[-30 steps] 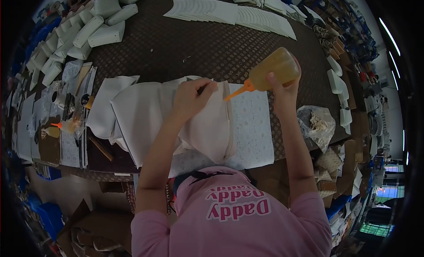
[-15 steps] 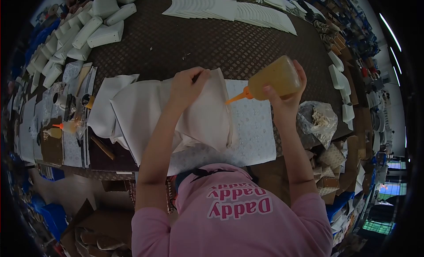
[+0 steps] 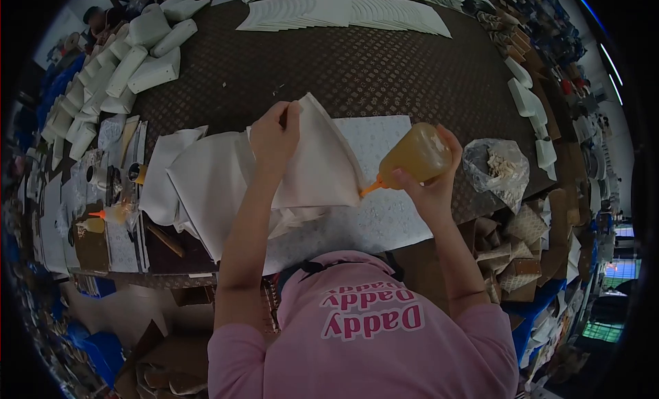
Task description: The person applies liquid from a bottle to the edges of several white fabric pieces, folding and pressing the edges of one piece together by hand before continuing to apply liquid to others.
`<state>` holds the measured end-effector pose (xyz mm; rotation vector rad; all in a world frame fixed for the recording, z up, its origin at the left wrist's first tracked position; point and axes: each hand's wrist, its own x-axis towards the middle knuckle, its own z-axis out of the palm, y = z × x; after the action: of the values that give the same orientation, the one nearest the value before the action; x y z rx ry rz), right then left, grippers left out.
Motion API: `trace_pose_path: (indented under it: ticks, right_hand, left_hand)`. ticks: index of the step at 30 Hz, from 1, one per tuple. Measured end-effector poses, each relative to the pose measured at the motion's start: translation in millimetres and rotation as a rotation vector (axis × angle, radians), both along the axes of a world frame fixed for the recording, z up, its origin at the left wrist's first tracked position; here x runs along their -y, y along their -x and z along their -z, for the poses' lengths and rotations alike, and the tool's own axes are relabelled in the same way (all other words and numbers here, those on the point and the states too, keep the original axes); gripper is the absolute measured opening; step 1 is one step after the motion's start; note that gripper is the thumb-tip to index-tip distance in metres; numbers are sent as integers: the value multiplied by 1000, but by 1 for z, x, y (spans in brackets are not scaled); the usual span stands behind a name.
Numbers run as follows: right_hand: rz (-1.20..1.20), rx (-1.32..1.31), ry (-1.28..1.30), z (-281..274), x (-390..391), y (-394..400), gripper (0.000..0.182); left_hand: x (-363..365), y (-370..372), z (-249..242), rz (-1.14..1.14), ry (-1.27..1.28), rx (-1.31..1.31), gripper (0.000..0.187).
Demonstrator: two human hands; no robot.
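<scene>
My right hand (image 3: pixel 434 186) is wrapped round a squeeze bottle (image 3: pixel 417 154) of yellowish liquid, likely glue. The bottle tilts down to the left, and its orange nozzle (image 3: pixel 371 187) meets the right edge of a white leather-like piece (image 3: pixel 319 162). My left hand (image 3: pixel 274 135) is closed on the upper part of that piece, lifting its corner. More folded white pieces (image 3: pixel 206 172) lie under my left forearm. Beneath the work is a pale patterned sheet (image 3: pixel 391 220).
White padded pieces (image 3: pixel 130 66) are heaped at the far left, and fanned flat white pieces (image 3: pixel 343 13) lie at the back. A clear plastic bag (image 3: pixel 495 169) of scraps sits at right. Another orange-tipped bottle (image 3: pixel 117 214) and a wooden-handled tool (image 3: pixel 165 240) lie at left.
The bottle and my right hand have moved down, so the nozzle sits lower along the edge. My left hand has shifted slightly left with the white piece, whose edge now slants.
</scene>
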<state>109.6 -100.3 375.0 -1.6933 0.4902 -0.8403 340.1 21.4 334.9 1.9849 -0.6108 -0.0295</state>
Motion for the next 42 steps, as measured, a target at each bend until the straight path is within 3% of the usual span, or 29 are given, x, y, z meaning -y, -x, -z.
trace_pose_path:
  ticks: [3,6,9,11,14,17,20,23,24,26,30,33,36,38,41,42]
  right_hand:
    - [131,59,-119,0,18,13,83]
    - [288,135,-336,4,35,33,72]
    - [417,219,-497,11,49,56,63]
    - [464,282,-519,20,55,70,59]
    - [465,340,-571,28,60,81,55]
    - [446,395,-592,34,65,86,52]
    - [432,480,-586,24,67,87,50]
    - [431,555,-537,16,72,86,48]
    - [416,597,-536,13,74,85,46]
    - [398,644,-527,6,76,84,45]
    - [397,657,-482,-4,76,76,46]
    - [392,632,-419,-10,76,62,44]
    - [383,622,-393,-12,76,42,44]
    - [329,601,-409,-11,77,34,50]
    - [369,483,-378,-14,76,15,53]
    - [341,423,-381,-18,75,12,64]
  left_hand:
    - [7,3,1,-58,-7,100,29]
    - [1,2,-6,99,-11,30,33]
    - [-24,-3,-11,528,-428,-122,35]
    - [-36,-14,3,863,-723,-305,49]
    - [-31,-2,6,834,-1072,-149,56]
    - [-19,-3,-6,793,-1023,-132,62]
    - [-5,5,-44,624,-982,-203,54]
    - [-10,-19,-3,464,-56,-794,48]
    - [-9,-14,-19,315,51,-853,41]
    - [-20,-35,2,369,444,-1030,32]
    - [-35,-22,-5,465,1087,-1349,21]
    - [-40,-23,13,467,1169,-1367,20]
    - [-44,8,34,669,1165,-1404,17]
    - [-39,40,45,343,890,-1570,24]
    - [-34,89,34,420,875,-1560,36]
    - [-33,98,39,399,873,-1577,39]
